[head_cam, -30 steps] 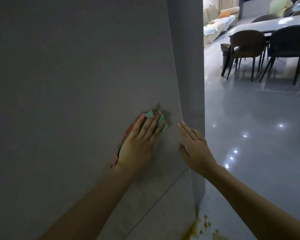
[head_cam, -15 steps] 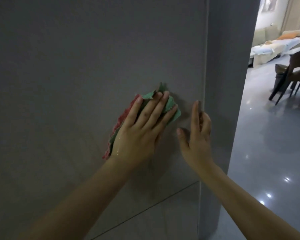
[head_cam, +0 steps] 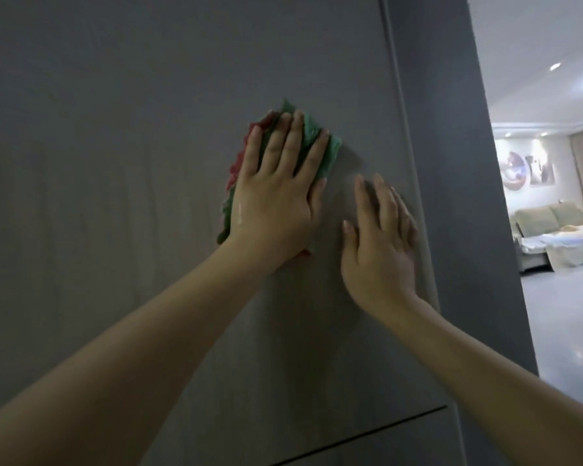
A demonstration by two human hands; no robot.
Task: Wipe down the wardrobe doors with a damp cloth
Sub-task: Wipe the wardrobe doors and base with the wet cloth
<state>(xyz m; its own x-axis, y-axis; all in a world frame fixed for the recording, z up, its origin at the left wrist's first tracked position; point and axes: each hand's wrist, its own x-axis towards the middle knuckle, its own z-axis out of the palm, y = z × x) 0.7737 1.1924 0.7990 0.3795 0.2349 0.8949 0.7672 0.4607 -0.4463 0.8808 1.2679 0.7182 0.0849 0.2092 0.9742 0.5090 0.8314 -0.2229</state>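
A: Cloth [head_cam: 320,142], green with a red edge, lay flat against the wardrobe door [head_cam: 132,163], pinned there under the left hand [head_cam: 276,200]. That hand was spread wide, fingers straight and pointing up, palm pressing the cloth to the grey panel. No curl round it, only pressure.

B: And where on the door?

A: Toward the door's right side, short of its right edge. Green fabric stuck out above and to the right of the fingertips; the red part showed along the left of the hand, with a scrap more below the heel of the palm.

B: Right hand [head_cam: 381,243]?

A: Open too, fingers straight and loosely parted, flat against the same door, just right of the cloth and close to the door's right edge. It held nothing. Whether the palm itself touched the panel, I could not tell; the fingers looked to be on it.

B: The two hands, touching?

A: No, apart, with a strip of bare panel between them. A wet streak glinted on the back of the left hand.

B: Anything else on the door?

A: A dark horizontal seam [head_cam: 367,435] ran below both forearms, low on the door. Right of the door stood a darker grey side panel [head_cam: 458,196].

B: Beyond that?

A: Right of the side panel, a lit room: a pale sofa [head_cam: 552,237] with covers on it, glossy floor [head_cam: 566,317] and round pictures [head_cam: 515,171] on the far wall.
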